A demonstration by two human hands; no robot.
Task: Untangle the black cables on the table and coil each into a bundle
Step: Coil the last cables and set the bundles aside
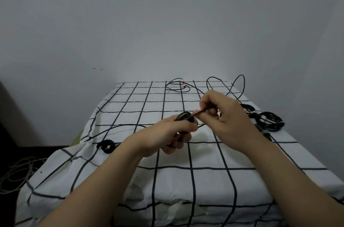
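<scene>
No legible txt, labels, brands, nos. or signs. On grid tablecloth (173, 180): plain black lines only, no print. On black cables (270, 120): no readable markings. Small pink bit (184, 84) at far cable loop: too small + blurred to read.

Bundle (275, 126) right, small roll (104, 149) left, on table (204, 154)
</scene>
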